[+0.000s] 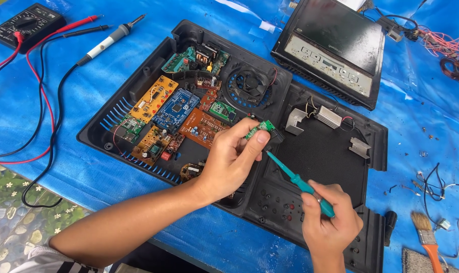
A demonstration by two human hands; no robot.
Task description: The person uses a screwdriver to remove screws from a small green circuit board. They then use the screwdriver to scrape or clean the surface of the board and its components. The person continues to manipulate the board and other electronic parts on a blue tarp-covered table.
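Pinching a small green board at mid-frame, the left hand grasps it. The right hand grips a teal screwdriver, tip just below it. Other boards lie in the black casing.

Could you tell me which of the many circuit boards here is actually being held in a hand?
The small green circuit board, pinched in the left hand above the black casing. The other boards lie loose inside the casing.

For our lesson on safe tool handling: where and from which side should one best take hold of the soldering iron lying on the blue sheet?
Probably the grey-and-white handle of the soldering iron, taken from above. It lies flat and clear on the blue sheet, metal tip pointing up-right toward the black casing, its black cord trailing down-left. Keep off the tip; whether it is hot cannot be told.
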